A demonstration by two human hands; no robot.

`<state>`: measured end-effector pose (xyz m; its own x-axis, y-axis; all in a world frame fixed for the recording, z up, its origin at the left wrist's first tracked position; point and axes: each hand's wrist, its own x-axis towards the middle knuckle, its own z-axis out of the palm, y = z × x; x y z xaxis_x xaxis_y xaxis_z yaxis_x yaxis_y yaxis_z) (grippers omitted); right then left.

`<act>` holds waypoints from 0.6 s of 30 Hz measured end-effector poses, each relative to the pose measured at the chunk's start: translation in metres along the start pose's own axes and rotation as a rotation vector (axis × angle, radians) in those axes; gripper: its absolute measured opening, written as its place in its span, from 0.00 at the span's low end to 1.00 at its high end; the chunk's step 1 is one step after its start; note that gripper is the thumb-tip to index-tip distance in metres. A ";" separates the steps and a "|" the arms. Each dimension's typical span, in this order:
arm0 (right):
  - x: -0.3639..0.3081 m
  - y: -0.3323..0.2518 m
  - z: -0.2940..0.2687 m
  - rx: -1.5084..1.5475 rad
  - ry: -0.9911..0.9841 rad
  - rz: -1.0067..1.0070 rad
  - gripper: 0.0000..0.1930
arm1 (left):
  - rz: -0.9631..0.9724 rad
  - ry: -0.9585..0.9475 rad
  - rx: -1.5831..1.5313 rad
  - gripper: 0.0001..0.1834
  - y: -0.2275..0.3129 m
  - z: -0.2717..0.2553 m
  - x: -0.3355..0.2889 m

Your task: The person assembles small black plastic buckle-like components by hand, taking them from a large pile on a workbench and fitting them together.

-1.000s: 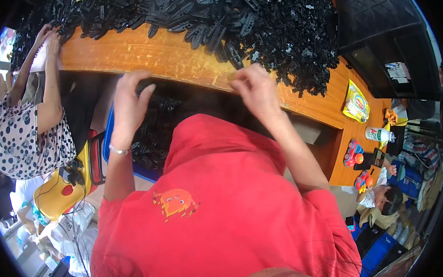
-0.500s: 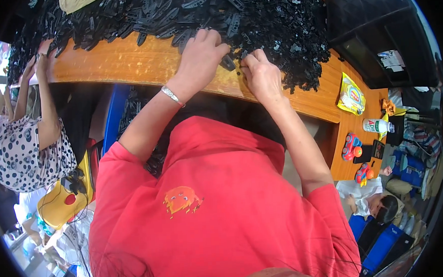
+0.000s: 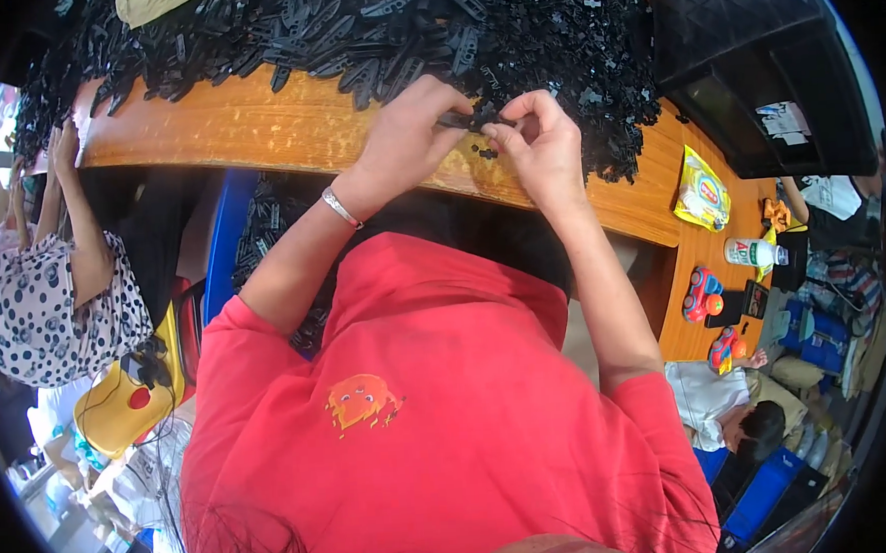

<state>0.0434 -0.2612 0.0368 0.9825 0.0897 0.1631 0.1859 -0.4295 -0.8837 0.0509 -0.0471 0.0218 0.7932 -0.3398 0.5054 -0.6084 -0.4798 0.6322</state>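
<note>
Over the front part of the wooden table [image 3: 255, 121], both my hands meet at a dark, elongated plastic part [image 3: 458, 120]. My left hand [image 3: 417, 128], with a silver bracelet at the wrist, has its fingers closed on this part. My right hand [image 3: 544, 146] pinches at the part's right end; the small piece between those fingertips is mostly hidden. Just below lies a small black piece [image 3: 485, 152] on the tabletop. Beyond my hands spreads a heap of long black plastic parts [image 3: 335, 27], and to its right a heap of small black pieces [image 3: 582, 64].
Black crates [image 3: 763, 69] stand at the right. A yellow packet [image 3: 702, 191], a bottle [image 3: 752, 251] and toy cars [image 3: 702, 293] lie on the right side table. A blue bin [image 3: 228, 233] holds more parts below. Another person [image 3: 58, 297] works at the left.
My left hand has drawn back from the long parts and moved right with one. My right hand has shifted slightly, and the two hands now meet at the part.
</note>
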 end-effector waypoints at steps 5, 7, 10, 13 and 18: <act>-0.004 -0.012 -0.002 -0.213 0.003 -0.215 0.15 | -0.178 -0.011 -0.328 0.15 0.003 0.004 -0.001; -0.006 -0.013 -0.001 -0.196 0.007 -0.211 0.15 | -0.250 -0.028 -0.439 0.15 0.004 0.005 -0.003; -0.010 -0.015 -0.002 -0.219 -0.009 -0.210 0.14 | -0.403 -0.065 -0.560 0.14 0.012 0.000 -0.002; -0.012 -0.015 0.000 -0.169 -0.005 -0.312 0.13 | -0.412 -0.049 -0.613 0.13 0.009 0.000 -0.003; -0.013 -0.017 -0.004 -0.185 -0.019 -0.375 0.11 | -0.419 -0.056 -0.582 0.16 0.009 0.000 -0.004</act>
<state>0.0270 -0.2583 0.0514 0.8465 0.2863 0.4489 0.5309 -0.5181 -0.6706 0.0421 -0.0502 0.0251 0.9540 -0.2696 0.1308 -0.1563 -0.0752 0.9848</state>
